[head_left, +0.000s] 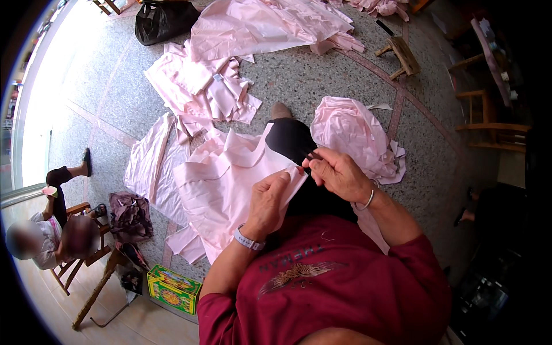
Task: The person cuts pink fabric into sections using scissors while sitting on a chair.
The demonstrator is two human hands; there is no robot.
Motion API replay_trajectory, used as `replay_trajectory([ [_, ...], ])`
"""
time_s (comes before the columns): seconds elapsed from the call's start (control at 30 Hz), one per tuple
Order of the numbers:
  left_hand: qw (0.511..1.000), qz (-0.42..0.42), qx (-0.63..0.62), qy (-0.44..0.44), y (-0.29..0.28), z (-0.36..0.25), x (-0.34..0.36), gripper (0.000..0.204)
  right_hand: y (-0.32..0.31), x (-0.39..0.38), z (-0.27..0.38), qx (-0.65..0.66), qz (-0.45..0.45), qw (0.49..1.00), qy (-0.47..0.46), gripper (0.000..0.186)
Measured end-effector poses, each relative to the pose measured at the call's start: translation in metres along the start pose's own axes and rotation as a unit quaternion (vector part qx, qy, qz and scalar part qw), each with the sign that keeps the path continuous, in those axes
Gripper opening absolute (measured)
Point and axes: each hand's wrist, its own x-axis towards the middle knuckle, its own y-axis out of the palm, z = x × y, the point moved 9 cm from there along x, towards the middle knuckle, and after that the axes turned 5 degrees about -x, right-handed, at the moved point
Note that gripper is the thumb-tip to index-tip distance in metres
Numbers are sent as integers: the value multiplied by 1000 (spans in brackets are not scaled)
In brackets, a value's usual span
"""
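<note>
A pale pink cloth garment (215,172) with folded, seamed edges is spread over my lap and hangs down to the left. My left hand (267,201) is closed on its right-hand edge, pinching the cloth between thumb and fingers. Just right of that edge, my right hand (339,172) is closed, with thumb and fingers pressed together. Something small and dark shows at its fingertips, too small to name. The two hands' fingertips nearly meet at the garment's corner.
More pink cloth pieces (201,80) lie ahead on the speckled floor, with a pink heap (351,135) to the right. A black plastic bag (164,23), a wooden stool (402,57) and a green-yellow box (172,290) stand around. A person (49,241) sits at the left.
</note>
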Motion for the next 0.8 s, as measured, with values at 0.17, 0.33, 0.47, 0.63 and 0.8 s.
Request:
replay_trajectory([
  [0.17, 1000, 18, -20, 5, 0, 2, 2, 25, 20, -10, -6, -12, 84, 996, 42, 24],
  [0.33, 1000, 16, -20, 14, 2, -2, 1, 25, 23, -8, -12, -36, 97, 994, 23, 23],
  [0.47, 1000, 24, -8, 7, 1, -1, 2, 26, 22, -8, -12, -51, 99, 994, 21, 23],
  [0.63, 999, 30, -7, 12, 3, -1, 2, 27, 22, -7, -13, -62, 94, 993, 20, 23],
  [0.8, 999, 34, -14, 8, 2, 1, 2, 27, 20, -6, -8, -79, 88, 993, 13, 24],
])
